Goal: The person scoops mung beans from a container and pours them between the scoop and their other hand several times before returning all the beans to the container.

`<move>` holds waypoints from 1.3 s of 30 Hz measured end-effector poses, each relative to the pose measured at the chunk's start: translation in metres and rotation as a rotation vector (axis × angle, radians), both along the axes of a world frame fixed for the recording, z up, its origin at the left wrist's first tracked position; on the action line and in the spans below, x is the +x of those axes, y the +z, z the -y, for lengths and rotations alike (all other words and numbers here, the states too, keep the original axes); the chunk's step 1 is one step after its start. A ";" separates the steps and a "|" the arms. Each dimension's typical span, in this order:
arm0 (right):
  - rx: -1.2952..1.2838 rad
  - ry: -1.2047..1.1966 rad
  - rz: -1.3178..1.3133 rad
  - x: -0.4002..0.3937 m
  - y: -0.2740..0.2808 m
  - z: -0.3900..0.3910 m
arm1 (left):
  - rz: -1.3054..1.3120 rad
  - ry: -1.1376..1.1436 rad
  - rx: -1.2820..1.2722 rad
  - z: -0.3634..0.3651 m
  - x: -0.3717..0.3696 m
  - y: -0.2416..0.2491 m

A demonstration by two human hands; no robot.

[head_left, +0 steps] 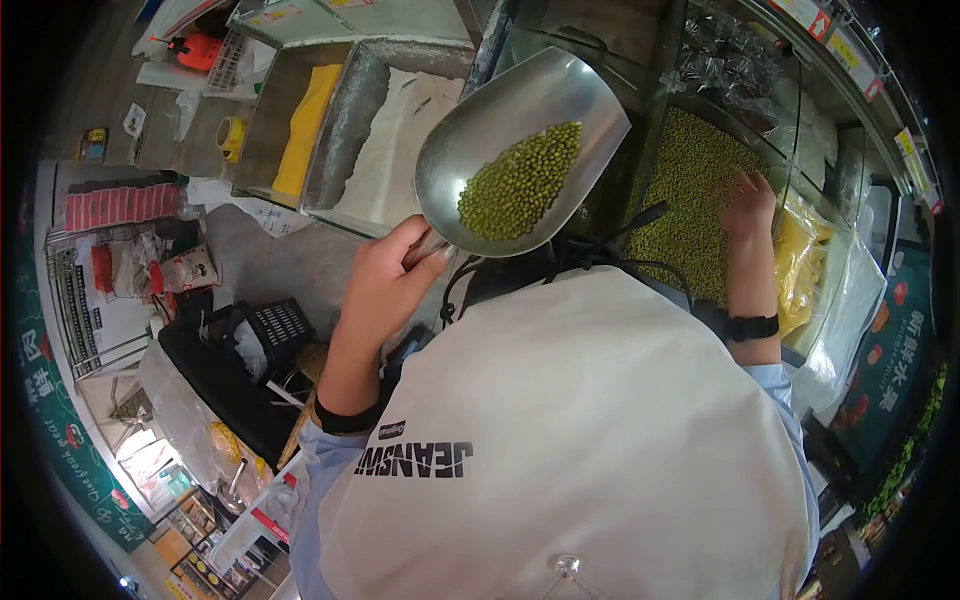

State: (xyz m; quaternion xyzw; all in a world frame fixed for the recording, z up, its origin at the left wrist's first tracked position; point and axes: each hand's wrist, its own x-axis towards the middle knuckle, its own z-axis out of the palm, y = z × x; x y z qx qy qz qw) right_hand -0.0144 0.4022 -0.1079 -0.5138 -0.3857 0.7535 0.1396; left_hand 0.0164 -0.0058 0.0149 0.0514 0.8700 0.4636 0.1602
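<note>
While one left hand (402, 268) closes its fingers and thumb around the handle of one metal scoop (455, 150), one right hand (750, 206) is at the right side of one bin of green beans (690, 170), its fingers loosely bent and a little apart (if they touch the beans, I cannot tell). The scoop carries one pile of green beans (520, 185), with bare metal around it. Its wide lip points up and right, and a dark compartment lies between it and the bean bin. To its left are one bin of white powder (400, 140) and one compartment with one yellow sheet (308, 130). Just right of the right hand is a yellow bag (800, 262). The white apron (590, 400) reads "Original" and, upside down, "JEANSW", the rest hidden; the green panel (895, 345) reads "FRESH FRUIT".
</note>
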 end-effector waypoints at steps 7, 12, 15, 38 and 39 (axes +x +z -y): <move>-0.222 0.506 -0.429 -0.015 0.027 0.051 | 0.004 -0.109 -0.180 0.002 -0.013 0.014; -0.517 0.786 -0.588 -0.039 0.042 0.111 | 0.053 -0.132 -0.260 0.000 -0.018 0.036; -0.540 0.842 -0.561 -0.046 0.044 0.125 | 0.023 -0.126 -0.319 -0.007 -0.018 0.043; -0.604 0.915 -0.601 -0.048 0.045 0.141 | 0.024 -0.213 -0.447 0.001 -0.023 0.054; -0.654 0.920 -0.646 -0.049 0.041 0.139 | 0.028 -0.203 -0.441 0.001 -0.023 0.053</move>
